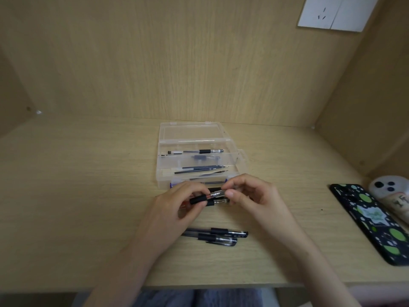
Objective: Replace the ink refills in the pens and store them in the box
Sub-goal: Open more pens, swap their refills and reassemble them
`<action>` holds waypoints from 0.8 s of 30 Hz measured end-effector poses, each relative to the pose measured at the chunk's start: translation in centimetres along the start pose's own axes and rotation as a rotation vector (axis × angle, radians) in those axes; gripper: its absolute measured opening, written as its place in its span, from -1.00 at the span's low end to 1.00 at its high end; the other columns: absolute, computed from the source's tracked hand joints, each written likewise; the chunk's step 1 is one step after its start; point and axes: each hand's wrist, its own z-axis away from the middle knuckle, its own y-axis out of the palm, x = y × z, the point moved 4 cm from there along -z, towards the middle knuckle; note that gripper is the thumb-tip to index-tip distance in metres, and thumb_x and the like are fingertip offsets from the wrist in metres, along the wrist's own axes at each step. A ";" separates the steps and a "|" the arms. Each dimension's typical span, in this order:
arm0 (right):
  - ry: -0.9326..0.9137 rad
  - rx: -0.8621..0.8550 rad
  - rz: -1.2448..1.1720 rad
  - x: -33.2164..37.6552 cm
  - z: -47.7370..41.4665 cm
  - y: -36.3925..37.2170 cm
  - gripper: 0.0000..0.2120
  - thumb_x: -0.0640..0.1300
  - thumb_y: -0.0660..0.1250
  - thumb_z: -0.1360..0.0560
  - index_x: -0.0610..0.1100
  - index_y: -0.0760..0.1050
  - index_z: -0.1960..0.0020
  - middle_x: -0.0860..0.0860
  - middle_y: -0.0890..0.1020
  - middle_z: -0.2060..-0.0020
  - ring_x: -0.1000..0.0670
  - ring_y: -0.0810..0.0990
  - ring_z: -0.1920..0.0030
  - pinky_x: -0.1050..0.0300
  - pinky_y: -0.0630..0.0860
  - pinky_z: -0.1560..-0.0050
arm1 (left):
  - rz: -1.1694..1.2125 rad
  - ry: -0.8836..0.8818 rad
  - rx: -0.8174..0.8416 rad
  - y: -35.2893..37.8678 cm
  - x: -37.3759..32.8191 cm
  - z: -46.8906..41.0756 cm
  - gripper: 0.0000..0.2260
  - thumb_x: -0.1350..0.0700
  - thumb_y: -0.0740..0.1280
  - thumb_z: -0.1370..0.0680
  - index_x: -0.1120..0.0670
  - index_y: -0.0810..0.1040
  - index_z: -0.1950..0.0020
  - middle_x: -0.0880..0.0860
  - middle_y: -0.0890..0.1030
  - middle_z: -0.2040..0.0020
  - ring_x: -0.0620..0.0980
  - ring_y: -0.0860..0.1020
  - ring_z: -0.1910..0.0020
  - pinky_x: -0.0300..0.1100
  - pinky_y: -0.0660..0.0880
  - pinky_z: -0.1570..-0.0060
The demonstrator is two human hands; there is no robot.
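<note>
Desk (88,196), just before box (197,160): 1 pen (212,194), left hand (177,207) gripping black sleeve, right hand (250,196) pinching clear barrel; twisting may scatter parts.

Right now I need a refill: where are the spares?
Head view, centre: refills lie in the clear box, nearer than the stored pen, just beyond the right hand.
</note>
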 end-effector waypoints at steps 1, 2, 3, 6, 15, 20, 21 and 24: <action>-0.002 0.004 0.015 0.0 -0.1 0.0 -0.92 -0.14 0.40 -0.43 -0.01 0.61 0.08 0.05 0.63 0.28 0.03 0.57 0.21 0.20 0.47 0.09 | -0.002 0.002 0.013 0.1 0.0 0.0 -0.84 0.02 0.29 -0.50 -0.15 0.49 -0.06 -0.24 0.54 0.02 -0.25 0.52 0.09 -0.42 0.43 0.12; -0.001 0.008 0.025 0.0 -0.1 0.1 -0.92 -0.15 0.41 -0.43 -0.02 0.61 0.08 0.05 0.63 0.28 0.02 0.57 0.21 0.22 0.47 0.09 | -0.005 0.001 0.021 0.2 0.0 0.0 -0.84 0.03 0.30 -0.50 -0.16 0.49 -0.06 -0.24 0.54 0.02 -0.24 0.52 0.09 -0.40 0.44 0.12; 0.007 0.012 0.025 0.0 -0.1 0.2 -0.91 -0.16 0.41 -0.43 -0.02 0.62 0.08 0.05 0.64 0.28 0.01 0.58 0.20 0.23 0.47 0.09 | -0.005 -0.005 0.021 0.2 0.0 0.0 -0.83 0.05 0.32 -0.50 -0.16 0.49 -0.06 -0.25 0.54 0.03 -0.24 0.52 0.09 -0.39 0.44 0.12; 0.036 0.024 -0.003 -0.1 -0.3 0.4 -0.90 -0.17 0.43 -0.42 -0.02 0.62 0.09 0.01 0.65 0.30 0.03 0.58 0.21 0.21 0.48 0.07 | 0.013 -0.029 0.002 0.1 0.1 0.0 -0.78 0.13 0.39 -0.49 -0.16 0.49 -0.03 -0.27 0.54 0.05 -0.28 0.52 0.10 -0.42 0.44 0.14; 0.055 0.029 -0.044 0.2 -0.3 0.7 -0.91 -0.23 0.41 -0.42 -0.09 0.62 0.10 0.00 0.65 0.36 0.13 0.59 0.29 0.29 0.50 0.13 | 0.170 -0.136 0.016 0.3 0.4 -0.1 -0.65 -0.12 0.32 -0.40 -0.34 0.34 -0.14 -0.26 0.58 0.04 -0.18 0.61 0.26 -0.37 0.48 0.20; 0.078 0.021 -0.088 0.2 -0.6 1.0 -0.92 -0.29 0.39 -0.43 -0.13 0.61 0.13 -0.01 0.61 0.42 0.13 0.54 0.38 0.34 0.49 0.24 | 0.162 -0.144 0.059 0.4 0.1 0.0 -0.59 -0.10 0.28 -0.43 -0.40 0.29 -0.23 -0.32 0.60 0.13 -0.18 0.60 0.26 -0.49 0.39 0.18; 0.081 0.022 -0.090 0.2 -0.7 1.2 -0.91 -0.29 0.39 -0.44 -0.12 0.60 0.14 0.00 0.61 0.43 0.13 0.54 0.39 0.33 0.49 0.25 | 0.158 -0.142 0.060 0.4 0.1 0.1 -0.57 -0.10 0.28 -0.43 -0.42 0.27 -0.25 -0.33 0.60 0.14 -0.18 0.59 0.26 -0.50 0.38 0.19; 0.085 0.015 -0.105 -0.1 -0.7 1.4 -0.86 -0.30 0.38 -0.44 -0.08 0.60 0.16 -0.01 0.61 0.42 0.13 0.54 0.39 0.31 0.49 0.25 | 0.150 -0.133 0.067 0.5 0.1 0.1 -0.55 -0.09 0.26 -0.44 -0.46 0.24 -0.26 -0.28 0.61 0.13 -0.17 0.58 0.26 -0.50 0.39 0.18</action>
